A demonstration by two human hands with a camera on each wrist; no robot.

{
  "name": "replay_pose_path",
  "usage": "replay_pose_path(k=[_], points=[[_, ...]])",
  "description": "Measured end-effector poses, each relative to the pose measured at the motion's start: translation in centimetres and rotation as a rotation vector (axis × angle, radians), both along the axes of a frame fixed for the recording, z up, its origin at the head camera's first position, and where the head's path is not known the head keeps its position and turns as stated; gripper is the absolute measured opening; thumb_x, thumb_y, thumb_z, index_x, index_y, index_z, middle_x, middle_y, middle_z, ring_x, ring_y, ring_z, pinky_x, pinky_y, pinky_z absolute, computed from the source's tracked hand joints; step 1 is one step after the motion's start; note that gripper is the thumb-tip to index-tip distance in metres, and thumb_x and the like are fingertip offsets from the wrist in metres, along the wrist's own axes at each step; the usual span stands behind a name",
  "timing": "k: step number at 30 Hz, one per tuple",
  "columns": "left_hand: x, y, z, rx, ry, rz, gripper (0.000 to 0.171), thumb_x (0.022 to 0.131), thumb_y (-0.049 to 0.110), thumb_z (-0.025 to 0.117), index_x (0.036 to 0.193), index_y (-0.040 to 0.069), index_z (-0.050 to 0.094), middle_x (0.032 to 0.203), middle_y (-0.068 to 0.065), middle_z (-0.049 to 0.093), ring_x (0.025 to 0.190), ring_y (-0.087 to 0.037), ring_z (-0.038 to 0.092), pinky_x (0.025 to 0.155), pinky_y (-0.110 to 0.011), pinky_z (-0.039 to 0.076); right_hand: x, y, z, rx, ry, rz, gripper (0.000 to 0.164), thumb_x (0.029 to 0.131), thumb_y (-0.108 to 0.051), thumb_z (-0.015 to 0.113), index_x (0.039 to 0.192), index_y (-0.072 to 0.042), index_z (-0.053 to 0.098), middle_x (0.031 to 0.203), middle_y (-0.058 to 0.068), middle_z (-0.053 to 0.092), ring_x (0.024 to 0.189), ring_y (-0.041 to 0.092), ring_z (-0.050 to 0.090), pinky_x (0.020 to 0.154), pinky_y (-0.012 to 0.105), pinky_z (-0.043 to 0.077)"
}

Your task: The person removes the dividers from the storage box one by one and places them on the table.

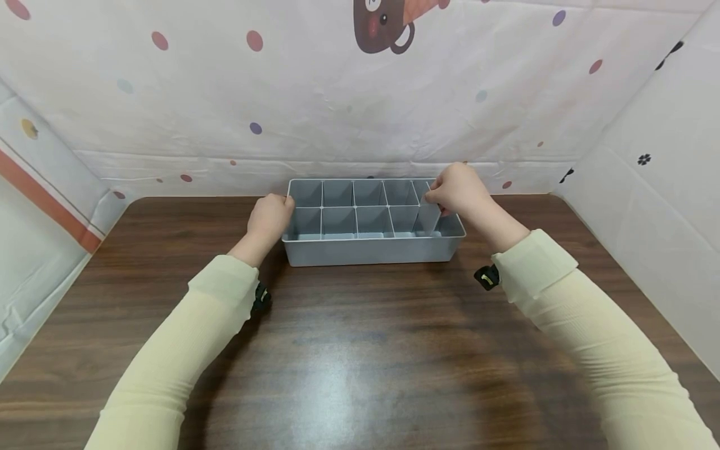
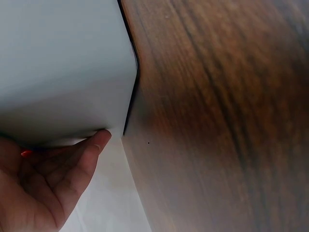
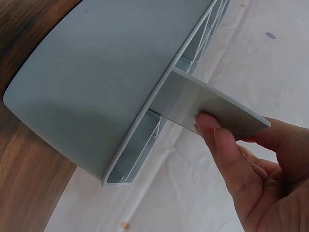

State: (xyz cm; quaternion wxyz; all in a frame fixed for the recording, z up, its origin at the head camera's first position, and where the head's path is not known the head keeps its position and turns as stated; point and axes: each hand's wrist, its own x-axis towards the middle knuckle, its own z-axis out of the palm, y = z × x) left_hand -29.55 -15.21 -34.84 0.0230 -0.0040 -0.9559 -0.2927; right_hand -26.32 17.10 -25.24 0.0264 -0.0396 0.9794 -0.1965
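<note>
The table (image 1: 349, 350) looks smooth, so the box (image 1: 371, 252) could skid or twist if force at its right end outdid the hold at its left; the left hand (image 1: 269, 219) seems to pinch the left rim, and a loose hold there might let that end lift; the right hand (image 1: 462, 189) pinches the divider (image 3: 188, 99) between thumb and fingers near its outer end, where a tilted push could jam or bow the thin panel; counted, there is one table; two sleeves (image 1: 174, 350); one box, at the table's far side; two hands; one held divider, partly in the box's right part and sticking up past the rim; eight cells (image 1: 339, 222) left of it, four in each of two rows; the right-end cells, partly hidden, I cannot count.
</note>
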Motion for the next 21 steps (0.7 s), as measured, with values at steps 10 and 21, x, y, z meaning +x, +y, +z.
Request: replay_pose_path(k=[10,21], points=[[-0.06,0.01,-0.05,0.004,0.007,0.000,0.053,0.109,0.024,0.033,0.057,0.013,0.039,0.054,0.000,0.038,0.063,-0.023,0.045,0.060,-0.031,0.038,0.05,-0.13,0.04,-0.002,0.001,-0.019,0.038,0.092,-0.013,0.058,0.055,-0.009,0.065,0.044,-0.005,0.057,0.047,0.009,0.060,0.092,0.050,0.056],[-0.02,-0.09,-0.25,0.010,0.021,0.004,0.053,0.108,0.024,0.033,0.057,0.013,0.038,0.055,0.000,0.039,0.064,-0.025,0.046,0.061,-0.032,0.039,0.12,-0.20,-0.16,0.016,0.044,-0.024,0.036,0.090,-0.013,0.058,0.054,-0.010,0.064,0.042,-0.006,0.056,0.046,0.009,0.060,0.070,0.034,0.050]])
